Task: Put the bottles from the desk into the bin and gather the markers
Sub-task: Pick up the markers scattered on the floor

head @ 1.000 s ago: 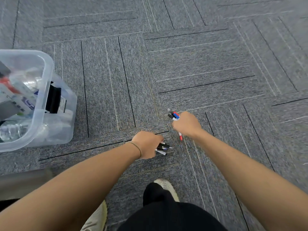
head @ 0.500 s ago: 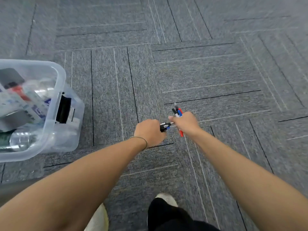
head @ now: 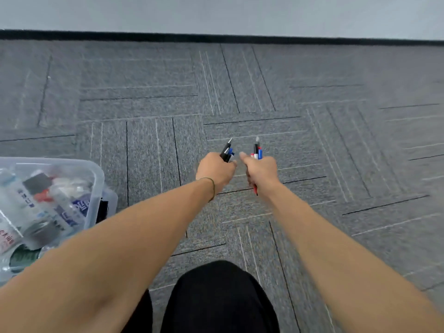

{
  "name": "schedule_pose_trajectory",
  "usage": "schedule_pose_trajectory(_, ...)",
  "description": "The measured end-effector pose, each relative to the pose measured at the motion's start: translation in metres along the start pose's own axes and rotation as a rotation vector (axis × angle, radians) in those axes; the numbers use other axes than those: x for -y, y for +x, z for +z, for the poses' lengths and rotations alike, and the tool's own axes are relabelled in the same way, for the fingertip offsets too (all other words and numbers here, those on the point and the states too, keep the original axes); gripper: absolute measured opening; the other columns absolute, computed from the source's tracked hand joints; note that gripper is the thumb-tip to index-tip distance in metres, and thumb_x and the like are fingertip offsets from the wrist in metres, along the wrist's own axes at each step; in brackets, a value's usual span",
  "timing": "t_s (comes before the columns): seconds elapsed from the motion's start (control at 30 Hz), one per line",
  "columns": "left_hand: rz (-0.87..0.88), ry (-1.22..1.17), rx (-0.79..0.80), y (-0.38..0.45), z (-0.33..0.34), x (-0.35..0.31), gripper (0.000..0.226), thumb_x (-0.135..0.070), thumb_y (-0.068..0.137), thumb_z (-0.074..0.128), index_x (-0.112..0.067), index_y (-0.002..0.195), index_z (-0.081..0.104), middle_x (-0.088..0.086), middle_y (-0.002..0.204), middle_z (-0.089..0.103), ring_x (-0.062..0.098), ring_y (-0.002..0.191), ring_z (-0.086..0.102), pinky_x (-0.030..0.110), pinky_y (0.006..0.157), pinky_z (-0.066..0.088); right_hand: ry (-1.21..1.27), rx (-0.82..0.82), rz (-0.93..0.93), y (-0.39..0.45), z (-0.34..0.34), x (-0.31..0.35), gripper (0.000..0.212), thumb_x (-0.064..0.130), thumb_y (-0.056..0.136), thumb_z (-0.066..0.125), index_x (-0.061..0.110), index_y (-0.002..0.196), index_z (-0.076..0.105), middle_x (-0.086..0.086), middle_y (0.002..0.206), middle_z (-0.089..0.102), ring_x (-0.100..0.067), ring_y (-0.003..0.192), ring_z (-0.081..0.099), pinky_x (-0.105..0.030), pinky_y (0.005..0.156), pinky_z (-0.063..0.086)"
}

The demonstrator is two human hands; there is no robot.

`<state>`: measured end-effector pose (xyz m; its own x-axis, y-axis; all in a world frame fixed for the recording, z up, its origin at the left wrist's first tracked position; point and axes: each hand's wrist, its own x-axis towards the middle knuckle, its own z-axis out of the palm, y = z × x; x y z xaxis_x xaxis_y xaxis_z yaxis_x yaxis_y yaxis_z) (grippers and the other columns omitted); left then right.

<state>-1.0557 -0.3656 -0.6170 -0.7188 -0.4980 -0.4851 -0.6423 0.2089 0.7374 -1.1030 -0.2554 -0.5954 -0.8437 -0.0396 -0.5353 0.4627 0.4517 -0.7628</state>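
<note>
My left hand (head: pixel 214 169) is closed around a small bunch of markers (head: pixel 227 151), black and blue, their tips pointing up and away. My right hand (head: pixel 260 173) grips another bunch of markers (head: pixel 257 151), red, black and blue; a red end sticks out below the fist. Both hands are held out side by side above the grey carpet, a small gap between them. At the lower left stands a clear plastic bin (head: pixel 98 179) with several bottles (head: pixel 60 203) lying inside.
Grey carpet tiles (head: pixel 312 140) cover the floor up to a black skirting strip (head: pixel 216 38) and a pale wall at the top. My dark trouser legs (head: pixel 216 296) fill the bottom centre. The bin's black handle clip (head: pixel 102 210) faces right.
Both hands have risen from the carpet with their markers and now sit level, side by side. The view has tilted up, so the wall shows and the bin has slid lower left.
</note>
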Motion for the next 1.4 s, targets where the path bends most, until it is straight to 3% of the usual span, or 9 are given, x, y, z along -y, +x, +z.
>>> schedule_pose_trajectory(0.13,-0.038,-0.058,0.039,-0.057,-0.037,-0.091,0.018,-0.03,0.092,0.065,-0.012,0.088,0.067,0.003,0.072,0.063,0.021,0.059,0.059,0.026,0.052,0.043,0.019,-0.031,0.037,-0.058,-0.053,0.08,0.032,0.032,0.084,0.073,0.019,0.071,0.047,-0.002,0.055,0.045,-0.017,0.043,0.037,-0.029,0.045,0.03)
schedule_pose_trajectory(0.27,-0.079,-0.188,0.021,-0.11,-0.087,-0.166,0.019,-0.03,0.092,0.062,-0.012,0.087,0.066,0.004,0.074,0.062,0.024,0.063,0.057,0.027,0.056,0.042,0.093,-0.006,0.084,-0.115,-0.089,0.159,0.033,0.022,0.086,0.068,0.02,0.063,0.045,0.001,0.047,0.04,-0.012,0.031,0.031,-0.024,0.038,0.024)
schedule_pose_trajectory(0.4,-0.135,-0.288,-0.023,-0.178,-0.159,-0.234,0.025,-0.024,0.093,0.061,-0.015,0.07,0.056,0.001,0.065,0.053,0.017,0.05,0.044,0.023,0.046,0.032,0.117,0.073,0.083,-0.194,-0.112,0.251,0.037,0.021,0.087,0.067,0.02,0.059,0.042,0.004,0.042,0.037,-0.012,0.03,0.029,-0.024,0.039,0.023)
schedule_pose_trajectory(0.7,-0.238,-0.447,-0.25,-0.315,-0.326,-0.312,0.035,-0.013,0.089,0.063,-0.016,0.061,0.042,-0.001,0.055,0.04,0.017,0.051,0.034,0.027,0.05,0.029,-0.004,0.346,-0.018,-0.357,-0.098,0.406,0.032,0.018,0.084,0.066,0.02,0.063,0.042,0.0,0.053,0.038,-0.013,0.039,0.03,-0.025,0.041,0.025)
schedule_pose_trajectory(1.0,-0.369,-0.623,-0.579,-0.439,-0.478,-0.277,0.034,-0.009,0.088,0.062,-0.016,0.062,0.041,0.001,0.056,0.039,0.021,0.053,0.036,0.028,0.051,0.03,-0.241,0.65,-0.168,-0.514,-0.007,0.486,0.03,0.02,0.083,0.068,0.017,0.063,0.046,-0.001,0.052,0.04,-0.014,0.039,0.032,-0.029,0.046,0.027)
schedule_pose_trajectory(1.27,-0.482,-0.77,-0.857,-0.557,-0.581,-0.185,0.037,-0.007,0.083,0.062,-0.016,0.057,0.038,0.001,0.053,0.037,0.021,0.052,0.032,0.031,0.052,0.027,-0.358,0.919,-0.252,-0.655,0.09,0.485,0.034,0.013,0.082,0.066,0.02,0.059,0.041,0.0,0.047,0.035,-0.015,0.039,0.028,-0.027,0.042,0.021)
schedule_pose_trajectory(1.4,-0.502,-0.852,-0.901,-0.614,-0.62,-0.133,0.025,-0.023,0.068,0.058,-0.018,0.058,0.036,0.004,0.056,0.038,0.025,0.063,0.036,0.039,0.06,0.032,-0.424,1.021,-0.273,-0.726,0.141,0.466,0.04,0.014,0.082,0.065,0.023,0.056,0.036,0.0,0.048,0.031,-0.014,0.038,0.024,-0.027,0.041,0.018)
